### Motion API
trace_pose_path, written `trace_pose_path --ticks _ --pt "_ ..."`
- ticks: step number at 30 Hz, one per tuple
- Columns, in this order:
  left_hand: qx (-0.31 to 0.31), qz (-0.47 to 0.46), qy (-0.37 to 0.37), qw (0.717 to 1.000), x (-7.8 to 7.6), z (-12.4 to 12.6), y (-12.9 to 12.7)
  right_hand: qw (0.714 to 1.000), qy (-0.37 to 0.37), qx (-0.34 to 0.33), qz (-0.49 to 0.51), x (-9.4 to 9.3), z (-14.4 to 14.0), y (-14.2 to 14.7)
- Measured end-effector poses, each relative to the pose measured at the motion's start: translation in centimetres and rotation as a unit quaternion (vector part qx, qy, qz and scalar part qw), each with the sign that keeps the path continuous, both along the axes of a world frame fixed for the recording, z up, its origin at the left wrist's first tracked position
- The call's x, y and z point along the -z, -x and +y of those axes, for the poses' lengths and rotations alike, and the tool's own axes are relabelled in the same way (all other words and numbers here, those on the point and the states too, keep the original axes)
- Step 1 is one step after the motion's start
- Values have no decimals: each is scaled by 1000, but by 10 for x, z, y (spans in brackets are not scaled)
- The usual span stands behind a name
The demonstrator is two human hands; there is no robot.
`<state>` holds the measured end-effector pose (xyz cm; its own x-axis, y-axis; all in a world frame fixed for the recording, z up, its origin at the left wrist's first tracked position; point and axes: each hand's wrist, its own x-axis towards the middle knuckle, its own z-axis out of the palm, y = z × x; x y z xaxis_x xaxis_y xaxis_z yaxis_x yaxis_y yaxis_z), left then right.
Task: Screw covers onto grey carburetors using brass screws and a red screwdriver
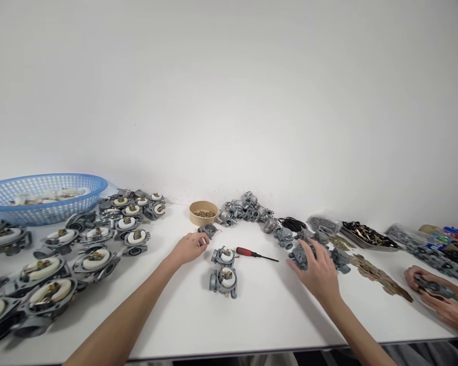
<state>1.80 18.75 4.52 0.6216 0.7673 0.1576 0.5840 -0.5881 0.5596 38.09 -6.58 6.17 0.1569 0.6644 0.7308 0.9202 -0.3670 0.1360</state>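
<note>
My left hand (pixel 191 247) hovers over the table with loosely bent fingers and nothing visible in them. Just beyond its fingertips is a small grey metal cup-shaped part (pixel 209 231). My right hand (pixel 319 269) reaches over a grey carburetor body (pixel 299 255), thumb and fingers spread around it; whether they press on it is unclear. Between my hands lie two carburetors with white ring-shaped floats, one farther back (pixel 225 255) and one nearer (pixel 227 279). A red-handled screwdriver (pixel 248 252) lies to their right, its dark shaft pointing right.
Many float-fitted carburetors (pixel 97 259) cover the left, before a blue basket (pixel 46 179) of white parts. A tan tub (pixel 203 219) holds small brassy pieces. Metal bowls (pixel 248 206) are heaped by the wall. At right are flat brassy pieces (pixel 381 277), a tray (pixel 370 244), another person's hands (pixel 438 300).
</note>
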Motion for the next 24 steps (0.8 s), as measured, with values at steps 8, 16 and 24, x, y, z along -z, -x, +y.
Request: trace_pose_path --ticks 8,16,24 --pt "-4 -1 -1 1000 0 -1 0 963 243 41 109 -103 101 6" --pt "-5 1 -2 1000 -1 0 4 897 395 133 145 -78 202 1" --pt "-9 -6 5 1000 1 1 3 890 415 151 115 -49 216 -4"
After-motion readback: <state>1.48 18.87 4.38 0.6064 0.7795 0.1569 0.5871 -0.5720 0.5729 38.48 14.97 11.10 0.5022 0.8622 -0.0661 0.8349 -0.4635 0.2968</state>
